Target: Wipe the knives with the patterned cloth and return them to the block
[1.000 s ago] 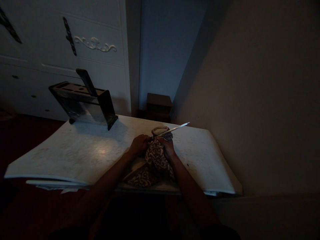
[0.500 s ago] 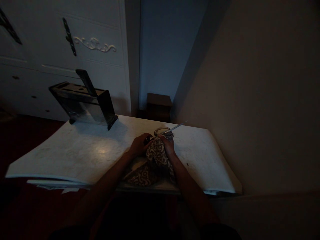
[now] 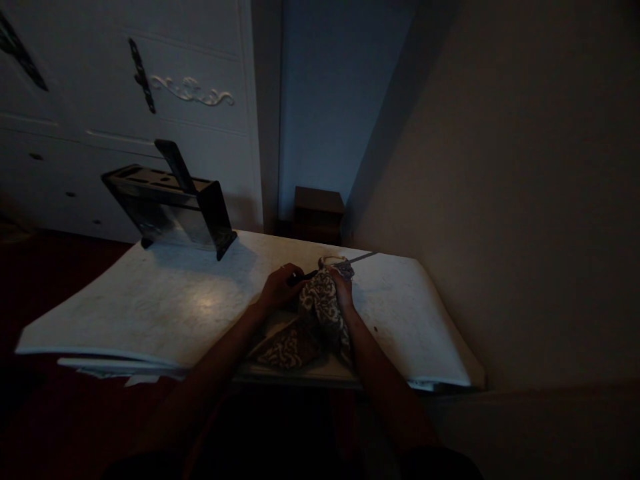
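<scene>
My left hand (image 3: 278, 287) is closed around the black handle of a knife (image 3: 363, 257), which points up and to the right. A brown and cream patterned cloth (image 3: 320, 297) is bunched around the middle of the blade, gripped by my right hand (image 3: 343, 291). The blade's far end sticks out bare beyond the cloth, and a short dark stretch shows between my left hand and the fabric. The cloth's lower part hangs down and lies on the tabletop near its front edge. My right fingers are partly hidden by the folds.
A knife block (image 3: 173, 223) with one black handle (image 3: 175, 165) sticking up stands at the back left of the white marbled table (image 3: 200, 300). Behind it is a white cabinet (image 3: 200, 140). A wall (image 3: 525, 200) rises on the right; a dark box (image 3: 319, 200) sits beyond the table.
My right hand and the cloth have slid a little to the right along the blade, away from the handle. More of the knife shows by my left hand, which has barely moved.
</scene>
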